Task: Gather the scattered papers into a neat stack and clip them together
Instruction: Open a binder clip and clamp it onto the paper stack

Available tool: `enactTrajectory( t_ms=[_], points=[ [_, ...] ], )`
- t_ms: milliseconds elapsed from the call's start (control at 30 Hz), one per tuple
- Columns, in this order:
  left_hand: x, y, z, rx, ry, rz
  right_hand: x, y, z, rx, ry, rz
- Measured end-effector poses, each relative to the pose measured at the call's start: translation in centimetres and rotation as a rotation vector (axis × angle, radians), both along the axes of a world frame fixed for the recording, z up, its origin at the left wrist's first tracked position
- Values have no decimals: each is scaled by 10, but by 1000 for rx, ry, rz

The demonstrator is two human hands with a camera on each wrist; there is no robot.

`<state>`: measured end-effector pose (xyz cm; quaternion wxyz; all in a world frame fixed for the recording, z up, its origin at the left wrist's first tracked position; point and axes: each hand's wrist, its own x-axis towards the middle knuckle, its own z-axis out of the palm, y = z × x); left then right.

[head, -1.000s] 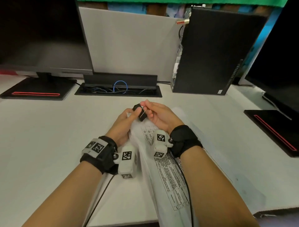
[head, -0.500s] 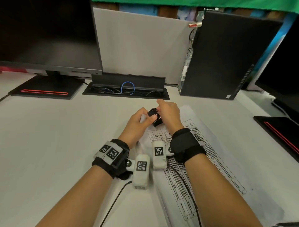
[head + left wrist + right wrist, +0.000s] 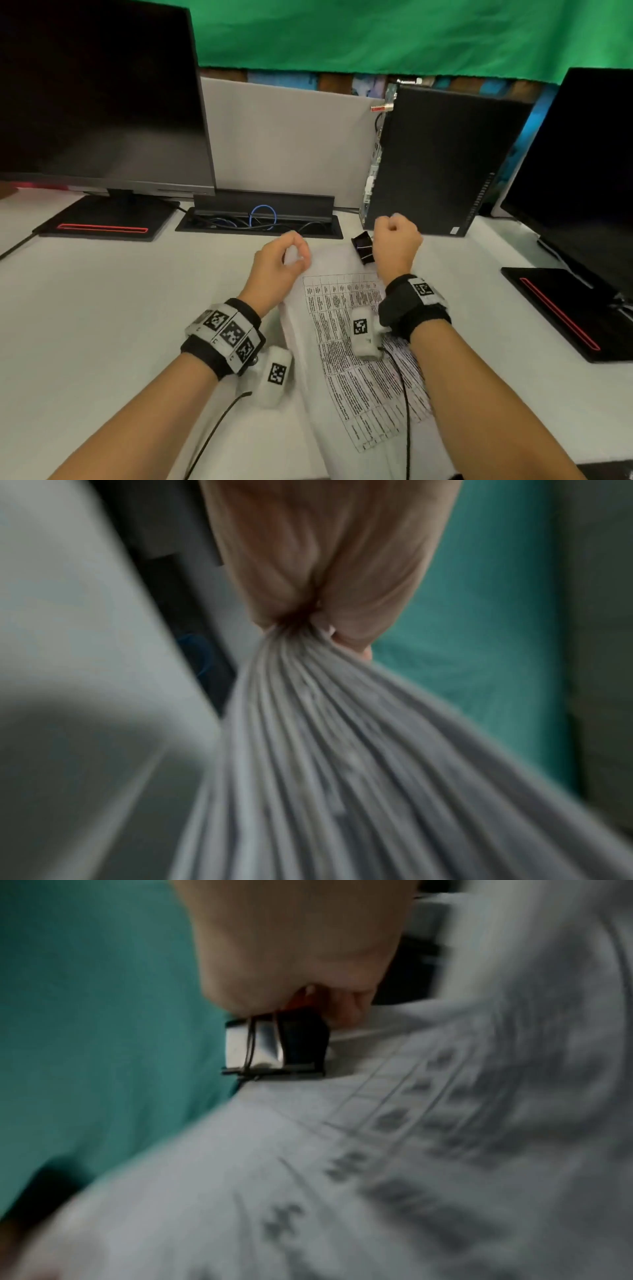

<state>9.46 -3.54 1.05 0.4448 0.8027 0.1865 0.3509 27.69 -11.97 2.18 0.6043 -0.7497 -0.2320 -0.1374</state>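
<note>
A stack of white papers [image 3: 337, 377] with a printed table lies on the white desk [image 3: 102, 325], running from the middle toward the near edge. A black binder clip [image 3: 362, 247] sits on the stack's far edge. My right hand [image 3: 394, 236] is curled in a fist just right of the clip. In the right wrist view its fingers [image 3: 346, 1007] grip the wire handle of the binder clip [image 3: 274, 1047], which bites the papers [image 3: 342, 1177]. My left hand [image 3: 294, 256] pinches the stack's far left corner. The blurred left wrist view shows the left hand [image 3: 308, 623] holding the papers' [image 3: 325, 750] fanned edges.
A dark monitor [image 3: 102, 96] stands at the back left on a black base [image 3: 109, 219]. An open cable tray [image 3: 260, 219] lies behind the hands. A black computer tower [image 3: 438, 161] stands just behind my right hand, and a second monitor [image 3: 582, 171] at the right.
Both hands were together on the clip at the stack's far edge. They have moved apart: the left now pinches the left corner, the right holds the clip further right. The view has tilted up.
</note>
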Motion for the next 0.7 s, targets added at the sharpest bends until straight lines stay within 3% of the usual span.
enactTrajectory(
  t_ms=[133,233,400,700],
  points=[
    [-15,-25,57,313,-129,-41,-35,-35,72,105,-852,112],
    [-28,-42,87,431,-188,-23,-48,-58,114,116,-1134,89],
    [-43,-69,125,618,-288,-42,-63,-83,162,153,-1317,33],
    [-57,-92,157,878,-331,-121,-76,-104,199,133,-1341,118]
  ],
)
